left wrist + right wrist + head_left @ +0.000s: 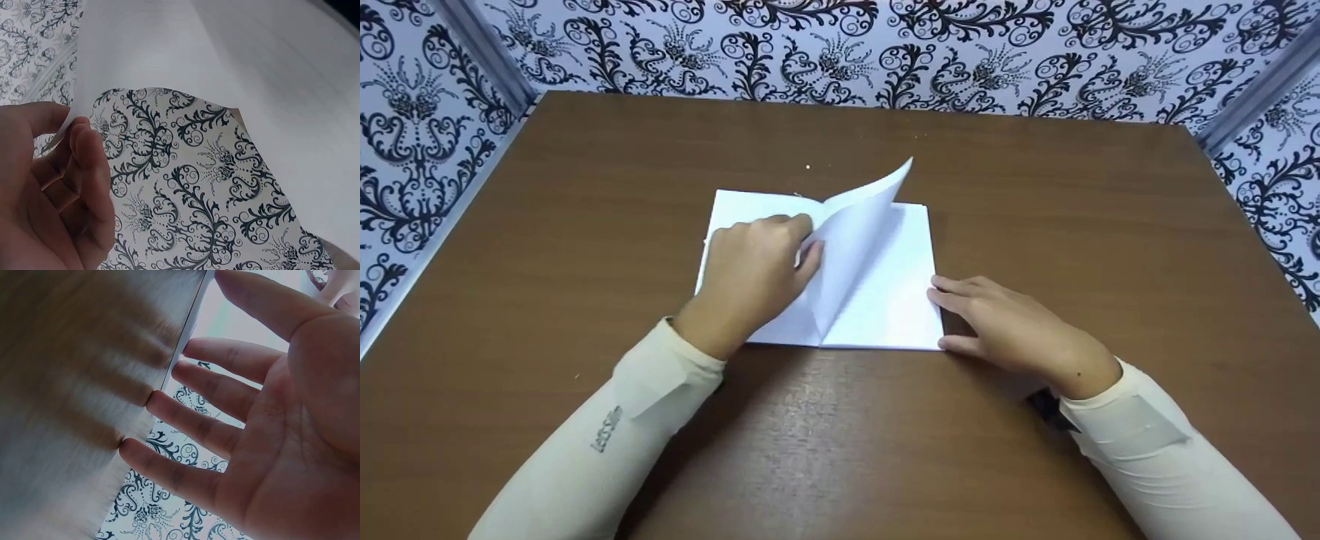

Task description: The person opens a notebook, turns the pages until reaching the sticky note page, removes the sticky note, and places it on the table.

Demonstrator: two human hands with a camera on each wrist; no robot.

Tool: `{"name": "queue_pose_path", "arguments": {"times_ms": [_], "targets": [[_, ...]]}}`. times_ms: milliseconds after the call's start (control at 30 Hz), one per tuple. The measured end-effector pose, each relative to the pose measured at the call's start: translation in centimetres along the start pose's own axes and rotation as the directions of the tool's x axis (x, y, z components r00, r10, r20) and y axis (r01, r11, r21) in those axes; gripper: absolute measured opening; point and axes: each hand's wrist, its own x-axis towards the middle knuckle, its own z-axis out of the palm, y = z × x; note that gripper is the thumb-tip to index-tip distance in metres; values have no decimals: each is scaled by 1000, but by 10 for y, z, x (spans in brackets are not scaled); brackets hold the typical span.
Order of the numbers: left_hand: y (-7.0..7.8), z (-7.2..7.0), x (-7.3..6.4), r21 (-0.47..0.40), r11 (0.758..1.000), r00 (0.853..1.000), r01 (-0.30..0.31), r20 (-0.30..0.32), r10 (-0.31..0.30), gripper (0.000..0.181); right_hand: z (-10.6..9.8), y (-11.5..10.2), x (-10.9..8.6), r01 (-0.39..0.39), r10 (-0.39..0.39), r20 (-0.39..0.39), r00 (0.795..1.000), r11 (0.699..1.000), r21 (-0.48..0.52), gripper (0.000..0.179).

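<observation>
An open notebook with blank white pages lies on the table. One page stands up from the middle fold, its far corner curling to the right. My left hand is above the left half of the notebook, fingers bent. In the left wrist view its thumb and fingers pinch the edge of a white page. My right hand is at the notebook's right edge, thumb near the lower corner. The right wrist view shows its fingers extended, fingertips down at the tabletop by the edge.
The brown wooden table reaches out on all sides of the notebook. White wall panels with black scroll patterns border it at the back and sides. Tiny white specks dot the tabletop behind the notebook.
</observation>
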Motion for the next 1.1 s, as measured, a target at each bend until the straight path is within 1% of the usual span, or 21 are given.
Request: {"name": "queue_pose_path", "arguments": {"times_ms": [133, 367, 600, 833, 1100], "targets": [[-8, -4, -6, 18, 1000, 1000, 25, 2, -25, 29, 1, 0, 1, 3, -3, 0, 1000, 1000, -3, 62], [-18, -6, -13, 40, 998, 999, 48, 1, -48, 31, 1, 0, 1, -6, 6, 8, 1000, 1000, -15, 63], [-26, -6, -19, 57, 996, 997, 64, 33, -66, 32, 0, -2, 1, -12, 12, 11, 1000, 1000, -12, 63], [-36, -7, -24, 60, 993, 992, 106, 57, -109, 33, 2, -2, 1, -7, 7, 11, 1000, 1000, -7, 63], [-44, -9, -29, 80, 989, 987, 122, 91, -129, 33, 1, -1, 1, -20, 20, 17, 1000, 1000, 0, 63]]}}
